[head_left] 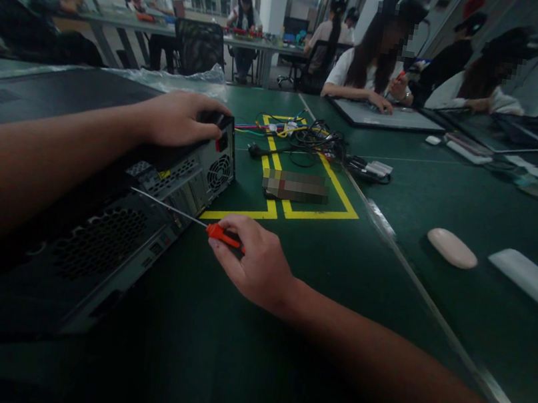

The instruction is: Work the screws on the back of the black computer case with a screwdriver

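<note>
A black desktop computer case [92, 236] lies on its side on the green table mat [235, 358], its grey rear panel with fan grille [220, 172] facing me. My left hand [180, 119] rests over the case's top far corner, fingers curled around the edge. My right hand [257, 264] is closed on the red handle of a thin screwdriver [181, 214]. Its metal shaft points left, tip against the rear panel.
Yellow tape [308, 213] marks a rectangle beyond the case, with a tangle of cables [313, 142] inside. A white mouse [451, 247] and white keyboard [534, 285] lie right. Several other people sit at tables behind, working on flat panels [387, 117].
</note>
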Action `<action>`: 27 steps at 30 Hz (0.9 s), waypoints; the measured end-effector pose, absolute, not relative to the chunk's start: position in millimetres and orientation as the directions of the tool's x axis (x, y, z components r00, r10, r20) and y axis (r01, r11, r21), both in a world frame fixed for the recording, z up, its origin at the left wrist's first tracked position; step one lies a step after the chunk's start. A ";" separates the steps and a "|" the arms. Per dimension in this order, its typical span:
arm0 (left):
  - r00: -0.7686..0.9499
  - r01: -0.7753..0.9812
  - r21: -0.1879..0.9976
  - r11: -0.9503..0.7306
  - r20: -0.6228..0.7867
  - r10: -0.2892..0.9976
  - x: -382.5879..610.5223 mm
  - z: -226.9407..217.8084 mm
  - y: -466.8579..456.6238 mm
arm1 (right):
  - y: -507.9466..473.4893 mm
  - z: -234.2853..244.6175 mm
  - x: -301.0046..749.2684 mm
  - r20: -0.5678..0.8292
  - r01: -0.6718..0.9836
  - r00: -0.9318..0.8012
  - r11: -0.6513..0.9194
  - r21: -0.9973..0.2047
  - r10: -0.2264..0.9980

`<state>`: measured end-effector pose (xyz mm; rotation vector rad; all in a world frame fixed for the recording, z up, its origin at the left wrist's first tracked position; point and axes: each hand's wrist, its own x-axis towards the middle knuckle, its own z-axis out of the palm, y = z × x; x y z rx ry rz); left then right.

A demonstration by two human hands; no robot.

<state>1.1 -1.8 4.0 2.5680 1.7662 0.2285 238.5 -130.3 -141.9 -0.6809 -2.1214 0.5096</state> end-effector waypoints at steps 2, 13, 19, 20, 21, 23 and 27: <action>0.357 0.924 0.100 -0.369 0.120 0.926 0.5 4.0 -2.0 | -130.3 -141.5 238.7 0.594 0.283 -0.506 0.771 -0.571 0.625; 0.346 0.930 0.096 -0.356 0.102 0.933 1.8 4.9 -2.9 | -130.3 -143.0 238.8 0.593 0.309 -0.501 0.770 -0.558 0.630; 0.352 0.927 0.096 -0.364 0.123 0.928 2.0 4.2 -1.9 | -130.1 -142.0 239.6 0.601 0.305 -0.506 0.780 -0.546 0.619; 0.352 0.927 0.094 -0.362 0.112 0.929 1.8 4.3 -1.4 | -130.2 -141.5 239.8 0.595 0.307 -0.508 0.777 -0.550 0.622; 0.348 0.929 0.093 -0.357 0.105 0.932 1.7 4.5 -1.2 | -130.4 -141.1 240.0 0.588 0.309 -0.512 0.772 -0.555 0.627; 0.346 0.930 0.091 -0.355 0.098 0.933 1.5 5.1 -1.2 | -130.8 -140.4 240.3 0.578 0.312 -0.516 0.767 -0.560 0.632; 0.358 0.923 0.107 -0.370 0.118 0.926 0.8 4.1 -1.8 | -130.6 -140.4 240.4 0.590 0.317 -0.508 0.773 -0.550 0.628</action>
